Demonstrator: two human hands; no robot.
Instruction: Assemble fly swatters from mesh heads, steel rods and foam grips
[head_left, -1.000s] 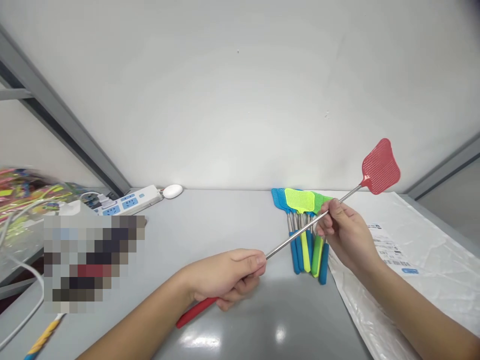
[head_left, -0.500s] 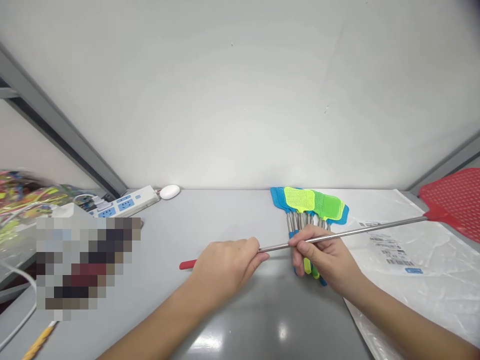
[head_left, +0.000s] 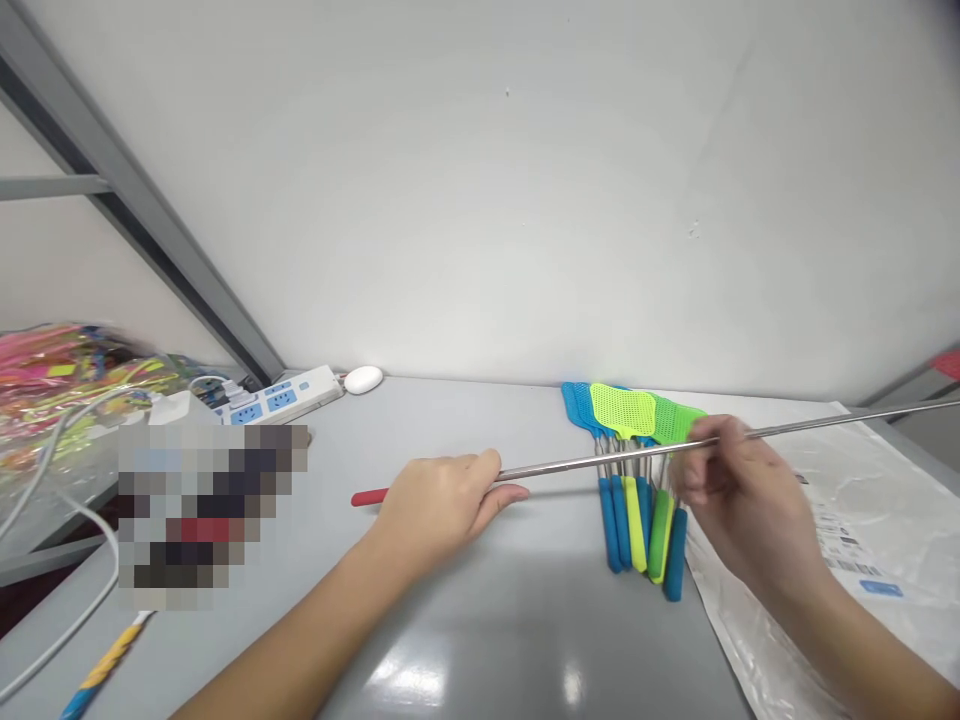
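A red fly swatter with a long metal shaft lies slantwise across the view, its right end higher. My left hand is wrapped round its red handle, whose end sticks out to the left. Farther along the shaft, my right hand is closed on the rod with thumb and fingers. Just the edge of the red swatter head shows at the far right. Behind and below the shaft, several blue, yellow and green fly swatters lie on the table with handles toward me; my right hand partly covers them.
A white plastic mailing bag with printed labels lies on the right of the grey table. Left are a power strip, a white oval object, cables, a blurred-out item and bagged colourful goods. A wall stands behind.
My right hand has moved right and up along with the rod; the exposed shaft is longer and the red head has nearly left the view. The view has shifted slightly.
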